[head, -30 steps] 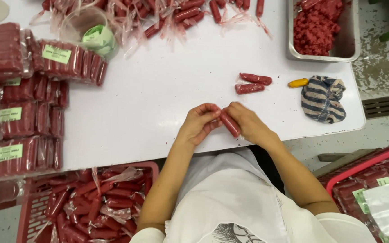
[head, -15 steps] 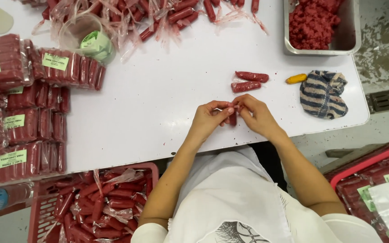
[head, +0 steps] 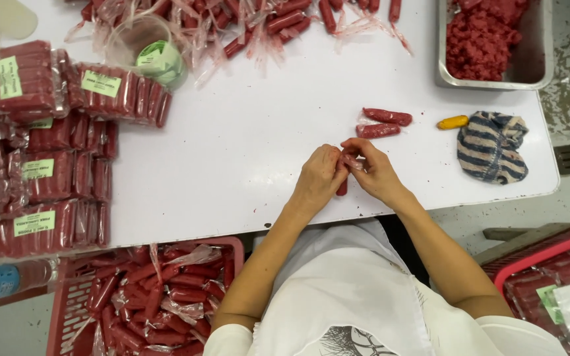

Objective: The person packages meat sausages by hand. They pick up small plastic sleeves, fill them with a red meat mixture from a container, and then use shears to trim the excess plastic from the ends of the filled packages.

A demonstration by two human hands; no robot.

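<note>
Sausage point(head: 342, 187), a red one in clear wrap, sits at the centre of the frame above the near edge of the white surface point(head: 245, 165), pinched between the left hand point(head: 319, 178) and the right hand point(head: 372, 171), both closed on it with fingertips meeting. Just above them lie two wrapped sausages point(head: 382, 123), with a small yellow piece point(head: 453, 122) and a striped cloth point(head: 493, 146) to the right. A metal tray of red meat point(head: 489, 39) fills the upper right, labelled sausage packs point(head: 54, 145) stack at the left, and a red basket of sausages point(head: 146, 296) sits lower left.
</note>
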